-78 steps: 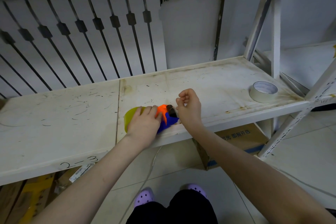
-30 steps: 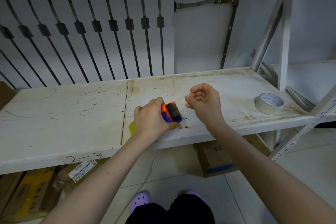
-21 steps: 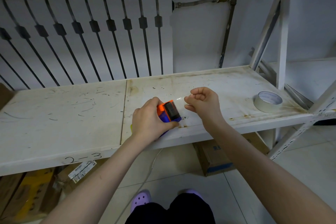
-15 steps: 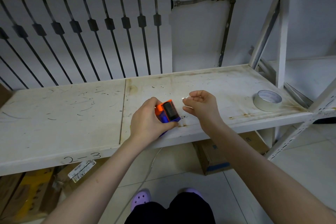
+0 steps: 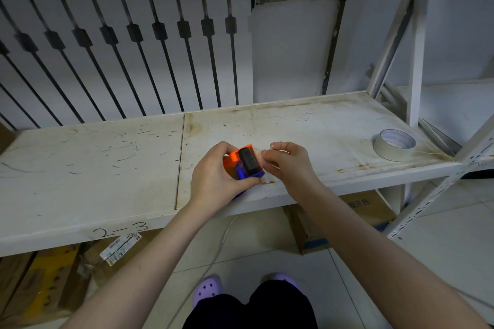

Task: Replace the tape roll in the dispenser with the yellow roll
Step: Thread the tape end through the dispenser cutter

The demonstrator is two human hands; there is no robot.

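- The orange and blue dispenser (image 5: 243, 162) sits at the near edge of the white shelf (image 5: 307, 125), its dark toothed end facing up and right.
- The left hand (image 5: 216, 179) is wrapped tight around the dispenser from the left; the yellow roll cannot be seen under it.
- The right hand (image 5: 290, 165) is just right of the dispenser, fingertips (image 5: 267, 153) pinched together beside the toothed end; whether tape is between them cannot be told.
- A white tape roll (image 5: 394, 144) lies flat at the far right of the shelf, well apart from both hands.
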